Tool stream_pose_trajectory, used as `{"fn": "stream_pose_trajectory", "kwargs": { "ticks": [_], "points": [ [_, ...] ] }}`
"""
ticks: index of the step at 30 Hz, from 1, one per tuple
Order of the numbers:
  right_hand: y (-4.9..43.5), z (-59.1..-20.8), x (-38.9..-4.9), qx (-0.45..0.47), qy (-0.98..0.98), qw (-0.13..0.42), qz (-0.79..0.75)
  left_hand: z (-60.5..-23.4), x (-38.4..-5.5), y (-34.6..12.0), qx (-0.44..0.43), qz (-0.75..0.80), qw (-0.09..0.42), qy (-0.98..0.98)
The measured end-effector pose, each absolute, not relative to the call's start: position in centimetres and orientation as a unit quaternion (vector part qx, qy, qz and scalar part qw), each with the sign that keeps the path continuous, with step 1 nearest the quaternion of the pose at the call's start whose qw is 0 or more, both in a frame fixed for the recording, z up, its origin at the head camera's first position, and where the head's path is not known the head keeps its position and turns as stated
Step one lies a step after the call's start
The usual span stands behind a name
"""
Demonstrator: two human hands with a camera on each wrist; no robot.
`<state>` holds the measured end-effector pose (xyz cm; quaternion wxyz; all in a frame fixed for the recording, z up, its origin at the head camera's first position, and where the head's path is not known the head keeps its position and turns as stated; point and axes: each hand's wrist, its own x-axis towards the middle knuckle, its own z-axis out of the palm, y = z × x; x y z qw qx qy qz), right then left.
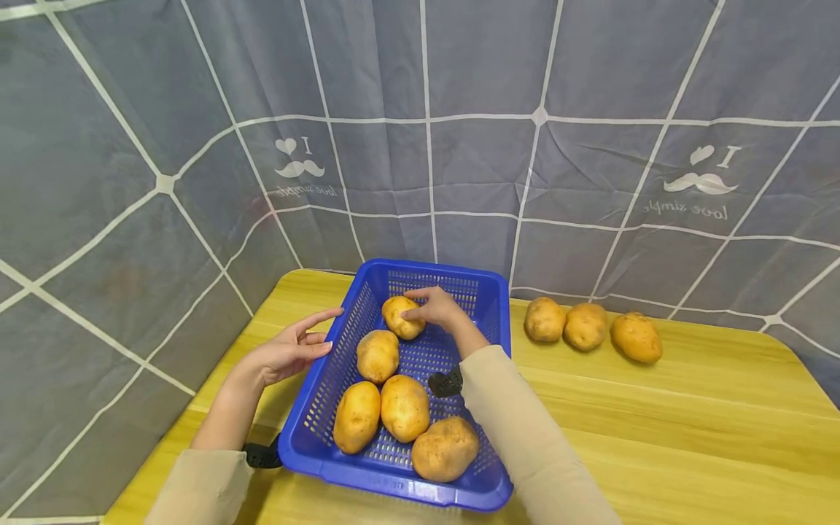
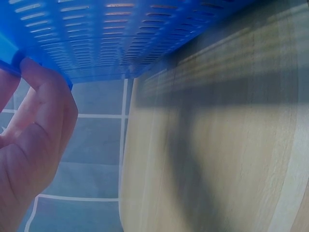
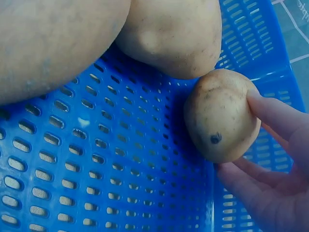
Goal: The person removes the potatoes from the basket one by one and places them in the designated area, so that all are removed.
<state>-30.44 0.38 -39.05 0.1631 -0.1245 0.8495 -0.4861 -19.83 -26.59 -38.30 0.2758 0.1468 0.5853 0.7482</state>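
A blue plastic basket [image 1: 400,485] with slotted walls holds several potatoes. Inside it, near the far left corner, my right hand [image 1: 438,310] pinches a potato [image 1: 396,315] between thumb and fingers. The right wrist view shows this potato [image 3: 222,116] by the basket wall, with a dark spot on its skin. My left hand [image 1: 292,352] is outside the basket, its index fingertip and thumb touching the left rim. Seen from the left wrist, the hand's fingers [image 2: 46,106] meet the rim. Another potato [image 1: 378,356] lies just nearer than the pinched one.
Two potatoes [image 1: 405,408] [image 1: 357,417] lie side by side in the basket, a browner potato [image 1: 446,448] at its near right. Three more potatoes [image 1: 585,326] sit on the wooden table [image 1: 689,423] to the right. A grey checked cloth [image 1: 479,168] hangs behind and at left.
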Motion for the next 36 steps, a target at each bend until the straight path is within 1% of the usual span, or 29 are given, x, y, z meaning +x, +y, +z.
{"fn": "stream_pose_trajectory", "kwargs": {
  "ticks": [5,9,17,25,33,36],
  "points": [
    [0.8,-38.8,-30.4,-0.144,0.830,0.215,-0.494,-38.1,-19.9,-26.4,0.141,0.745,0.276,0.591],
    [1.0,-38.8,-30.3,-0.161,0.820,0.244,-0.492,-38.2,-20.0,-26.3,0.144,0.744,0.279,0.589],
    [0.7,-38.5,-29.9,-0.166,0.810,0.243,-0.506,-38.4,-19.9,-26.4,0.150,0.750,0.280,0.581],
    [0.8,-38.0,-29.6,-0.143,0.806,0.242,-0.520,-38.4,-19.9,-26.4,0.151,0.749,0.280,0.581],
    [1.0,-36.8,-29.4,-0.137,0.790,0.236,-0.549,-38.3,-20.2,-26.3,0.165,0.754,0.281,0.570],
    [1.2,-36.5,-29.1,-0.139,0.773,0.243,-0.569,-38.2,-20.1,-26.4,0.167,0.755,0.287,0.565]
  ]
}}
